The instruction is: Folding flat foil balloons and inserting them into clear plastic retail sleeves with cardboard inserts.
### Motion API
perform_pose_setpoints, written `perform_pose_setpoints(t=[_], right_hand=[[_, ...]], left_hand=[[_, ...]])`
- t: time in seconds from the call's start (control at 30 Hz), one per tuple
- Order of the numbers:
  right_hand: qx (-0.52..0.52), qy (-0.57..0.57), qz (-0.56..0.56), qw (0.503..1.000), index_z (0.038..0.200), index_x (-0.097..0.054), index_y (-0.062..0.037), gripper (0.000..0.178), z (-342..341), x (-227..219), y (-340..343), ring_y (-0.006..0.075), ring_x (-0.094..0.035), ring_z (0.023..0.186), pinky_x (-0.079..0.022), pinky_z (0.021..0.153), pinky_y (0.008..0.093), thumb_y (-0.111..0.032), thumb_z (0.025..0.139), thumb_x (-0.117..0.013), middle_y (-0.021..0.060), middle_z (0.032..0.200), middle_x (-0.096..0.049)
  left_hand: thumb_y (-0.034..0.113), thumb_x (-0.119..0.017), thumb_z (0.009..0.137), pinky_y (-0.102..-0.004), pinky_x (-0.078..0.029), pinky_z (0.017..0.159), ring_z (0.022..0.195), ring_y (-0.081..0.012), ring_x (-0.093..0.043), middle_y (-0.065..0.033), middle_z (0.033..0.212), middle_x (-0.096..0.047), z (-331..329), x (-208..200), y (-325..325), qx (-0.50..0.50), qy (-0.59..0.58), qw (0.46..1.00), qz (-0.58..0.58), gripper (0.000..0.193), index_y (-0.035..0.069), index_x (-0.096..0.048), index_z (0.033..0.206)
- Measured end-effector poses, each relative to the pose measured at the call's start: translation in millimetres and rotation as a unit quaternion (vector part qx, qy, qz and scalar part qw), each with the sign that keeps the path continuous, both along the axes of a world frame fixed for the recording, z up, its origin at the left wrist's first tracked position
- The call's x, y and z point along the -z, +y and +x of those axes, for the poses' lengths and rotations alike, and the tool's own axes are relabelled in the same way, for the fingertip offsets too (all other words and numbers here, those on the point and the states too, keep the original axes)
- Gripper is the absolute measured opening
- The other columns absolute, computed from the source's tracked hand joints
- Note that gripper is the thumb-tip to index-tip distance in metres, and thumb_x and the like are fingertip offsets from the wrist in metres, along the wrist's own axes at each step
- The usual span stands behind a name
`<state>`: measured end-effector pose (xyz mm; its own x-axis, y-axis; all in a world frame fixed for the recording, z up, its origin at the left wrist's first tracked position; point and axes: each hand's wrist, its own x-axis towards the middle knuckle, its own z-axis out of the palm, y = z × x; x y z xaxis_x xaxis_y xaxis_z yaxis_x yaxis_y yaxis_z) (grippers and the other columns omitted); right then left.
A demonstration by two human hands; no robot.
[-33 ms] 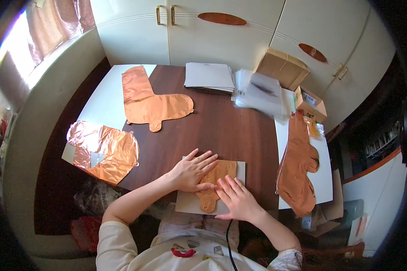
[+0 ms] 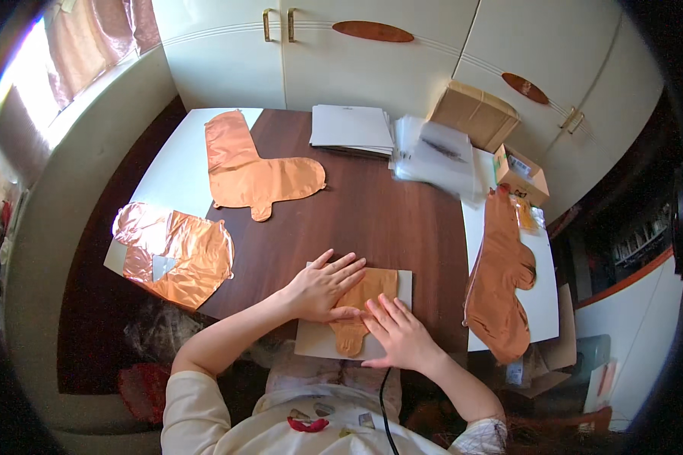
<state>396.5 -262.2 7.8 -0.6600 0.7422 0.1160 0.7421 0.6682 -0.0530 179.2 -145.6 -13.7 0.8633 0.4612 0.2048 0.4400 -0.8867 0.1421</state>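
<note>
A folded copper-coloured foil balloon lies on a pale card at the table's near edge, its rounded tab pointing toward me. My left hand rests flat across the balloon's left part, fingers stretched. Lower on its right side lies my right hand, palm down with the fingers spread. Both hands are open and hide part of the foil; the thumb and fingertips nearly meet at its middle.
Flat copper foil balloons lie at the far left, near left and right. Toward the back are a stack of white cards, clear plastic sleeves, a cardboard box and a small open box. White cabinets stand behind.
</note>
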Motion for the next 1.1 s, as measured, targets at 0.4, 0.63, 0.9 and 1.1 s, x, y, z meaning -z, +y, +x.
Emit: perform_pose_setpoints(t=[0.4, 0.63, 0.9, 1.1], right_hand=[[-0.015, 0.056, -0.035, 0.998, 0.119, -0.056, -0.0038, 0.071, 11, -9, 22, 0.0305, -0.044, 0.123, -0.035, 0.103, 0.0449, -0.059, 0.075, -0.059, 0.0117, 0.128, -0.051], [0.173, 0.130, 0.044, 0.975, 0.126, -0.045, 0.0066, 0.054, -18, 26, 63, 0.0340, -0.040, 0.126, -0.029, 0.106, 0.0448, -0.032, 0.090, -0.050, 0.0226, 0.131, -0.045], [0.172, 0.094, 0.044, 0.980, 0.132, -0.038, 0.0074, 0.058, -20, 33, 61, 0.0362, -0.036, 0.129, -0.024, 0.108, 0.0459, -0.031, 0.089, -0.049, 0.0253, 0.136, -0.038], [0.179, 0.067, 0.063, 0.980, 0.132, -0.039, 0.0068, 0.060, -19, 34, 61, 0.0350, -0.036, 0.129, -0.023, 0.109, 0.0460, -0.034, 0.089, -0.048, 0.0238, 0.137, -0.040]], left_hand=[[0.065, -0.037, 0.084, -0.0479, -0.016, 0.111, 0.137, -0.0269, -0.022, -0.0133, 0.147, -0.026, -5, 0, 11, 0.006, 0.028, 0.999, -0.033, 0.085, 0.002, -0.029, 0.140], [0.069, -0.036, 0.083, -0.0459, -0.018, 0.110, 0.136, -0.0256, -0.025, -0.0135, 0.145, -0.032, -1, -1, 9, 0.005, 0.008, 1.000, -0.016, 0.087, 0.001, -0.034, 0.137], [0.070, -0.033, 0.083, -0.0467, -0.015, 0.110, 0.136, -0.0250, -0.025, -0.0128, 0.145, -0.031, -14, -1, 12, -0.020, 0.032, 0.999, -0.006, 0.088, 0.001, -0.032, 0.138], [0.069, -0.031, 0.085, -0.0488, -0.015, 0.110, 0.136, -0.0255, -0.025, -0.0123, 0.145, -0.032, -35, -5, 9, -0.057, 0.053, 0.997, -0.004, 0.087, 0.001, -0.030, 0.139]])
